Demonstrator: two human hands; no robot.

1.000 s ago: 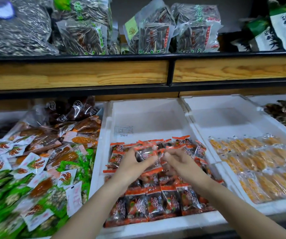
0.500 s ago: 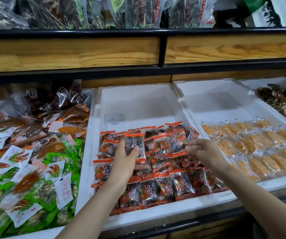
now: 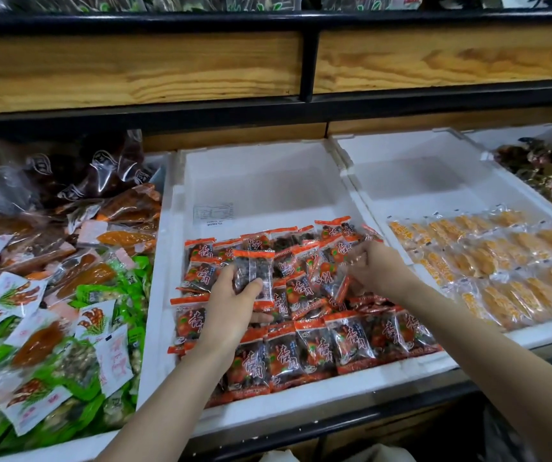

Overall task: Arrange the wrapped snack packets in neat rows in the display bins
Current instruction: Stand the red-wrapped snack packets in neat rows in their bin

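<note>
the left hand point(image 3: 231, 305) holds one dark packet point(image 3: 256, 271) with an orange top strip upright above the middle bin point(image 3: 261, 181), a white foam box. its thumb point(image 3: 254, 289) is pressed across the packet's front and the other fingers point(image 3: 227, 272) are curled up behind the left edge, so the hand is clamped on it. the packet stands lifted over the loose pile of red packets point(image 3: 301, 261) that fills the bin's near half.

the right hand point(image 3: 376, 270) reaches into the same pile from the right. its fingers point(image 3: 356, 258) are bent down and bunched, with the tips among the wrappers. i cannot tell whether they pinch one or only touch.

along the bin's near edge a front row point(image 3: 327, 351) of the same packets lies side by side, labels up. a small paper label point(image 3: 214, 213) lies on the bare floor of the bin behind the pile.

the right bin point(image 3: 411, 181) holds yellow packets point(image 3: 501, 261) in rows. to the left lies a heap of green and white packets point(image 3: 51, 311). a wooden shelf front point(image 3: 134, 68) runs above.
</note>
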